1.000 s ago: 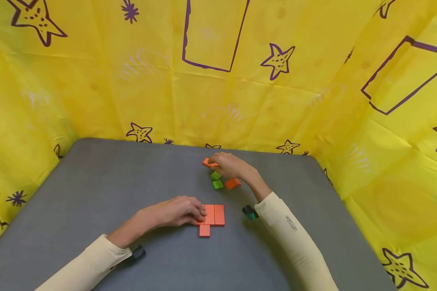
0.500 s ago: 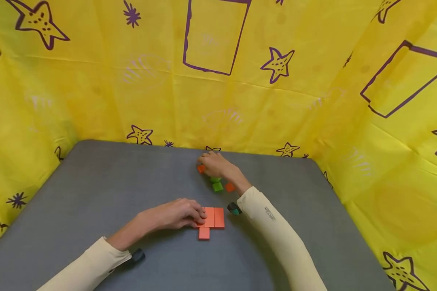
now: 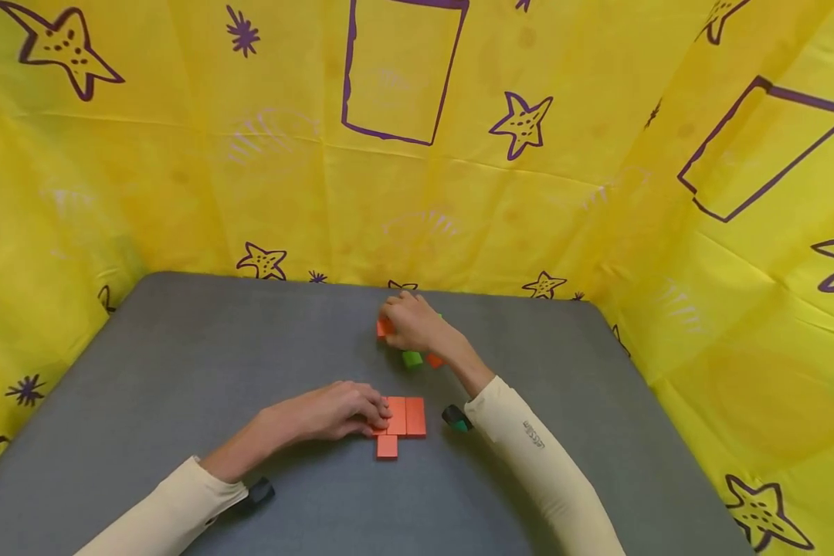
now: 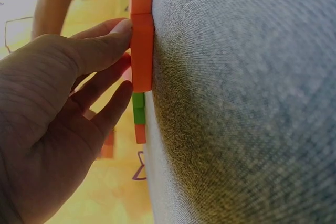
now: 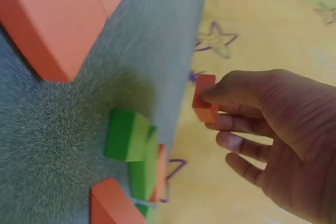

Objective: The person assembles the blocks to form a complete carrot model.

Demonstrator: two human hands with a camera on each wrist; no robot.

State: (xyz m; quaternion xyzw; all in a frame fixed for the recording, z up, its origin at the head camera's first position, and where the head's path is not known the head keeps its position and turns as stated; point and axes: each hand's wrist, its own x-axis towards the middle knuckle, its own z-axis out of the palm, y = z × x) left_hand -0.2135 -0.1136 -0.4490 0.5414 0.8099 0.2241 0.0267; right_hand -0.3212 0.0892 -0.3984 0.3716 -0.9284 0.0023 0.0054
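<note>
My right hand (image 3: 417, 323) pinches a small orange block (image 5: 205, 98) between thumb and forefinger, lifted off the table in the right wrist view. Below it lie green blocks (image 5: 123, 135) and another orange block (image 5: 113, 203), partly covered by the hand in the head view. Nearer me, my left hand (image 3: 337, 409) rests its thumb and fingertips on the left side of a flat group of orange blocks (image 3: 396, 415). In the left wrist view, those fingertips touch the face of an orange block (image 4: 142, 53). A small orange square block (image 3: 387, 447) adjoins the group's front edge.
A grey padded table (image 3: 250, 340) lies beneath everything. Yellow cloth walls (image 3: 285, 193) with purple starfish drawings rise along its back and sides. A dark wrist-camera mount (image 3: 456, 418) hangs under the right wrist, another mount (image 3: 257, 493) under the left.
My right hand has moved left over the far blocks, then lifted with an orange block in its fingers. My left hand stays on the orange group. The head view has shifted slightly.
</note>
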